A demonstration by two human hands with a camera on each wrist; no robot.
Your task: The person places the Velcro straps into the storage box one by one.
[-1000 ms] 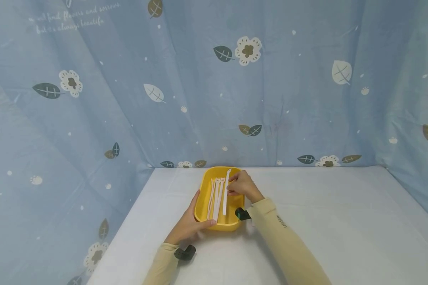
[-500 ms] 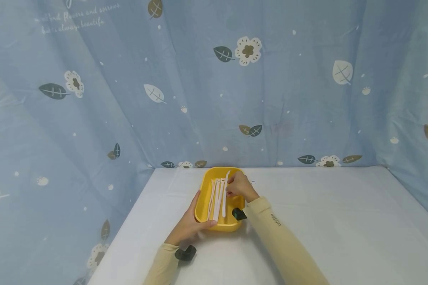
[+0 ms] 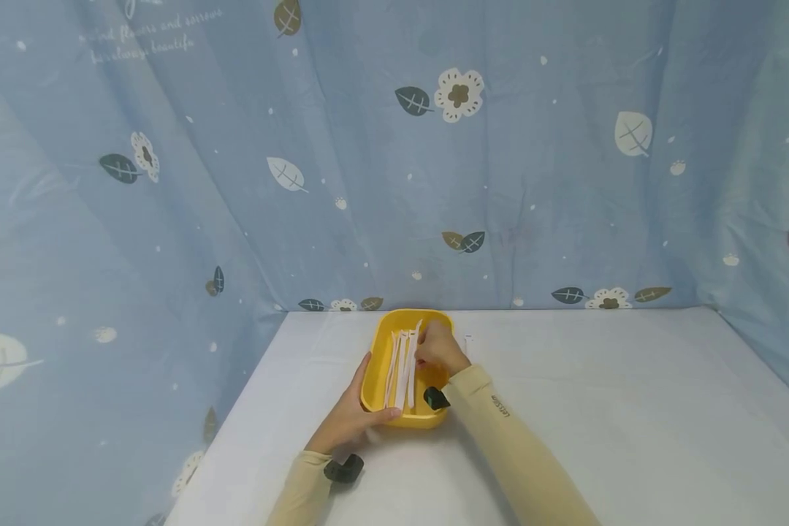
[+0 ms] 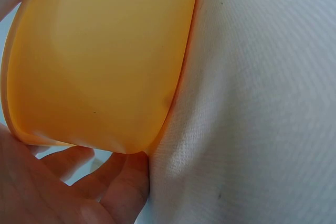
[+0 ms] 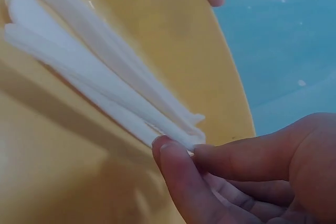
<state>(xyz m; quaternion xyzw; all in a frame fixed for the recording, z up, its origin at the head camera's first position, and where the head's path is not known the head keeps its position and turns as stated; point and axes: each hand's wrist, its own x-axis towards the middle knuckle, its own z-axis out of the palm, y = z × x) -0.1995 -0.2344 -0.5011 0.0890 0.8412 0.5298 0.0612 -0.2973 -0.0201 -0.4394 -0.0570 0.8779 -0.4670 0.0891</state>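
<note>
A yellow plastic bin (image 3: pixel 427 421) stands on the white table, with several narrow, folded white strips (image 3: pixel 402 369) of soft, cloth-like material lying lengthwise in it. My left hand (image 3: pixel 351 416) grips the bin's near left corner, thumb over the front rim; in the left wrist view, its fingers (image 4: pixel 128 187) are against the outer wall. Inside the bin, my right hand (image 3: pixel 442 348) pinches the rightmost folded white strip (image 3: pixel 412 376) between thumb and forefinger. Close up in the right wrist view, that strip (image 5: pixel 89 85) rests beside the others, and its pinched end is partly covered by fingertips.
Blue floral curtain (image 3: pixel 460 183) hangs close behind the bin and along both sides. A small, pale, flat item (image 3: pixel 467 338) lies on the table just right of the bin, partly hidden by my right hand. White tabletop (image 3: pixel 598 402) stretches to the right.
My right hand has moved slightly left and down, bringing the pinched strip up against the other strips in the bin. The left hand keeps its hold.
</note>
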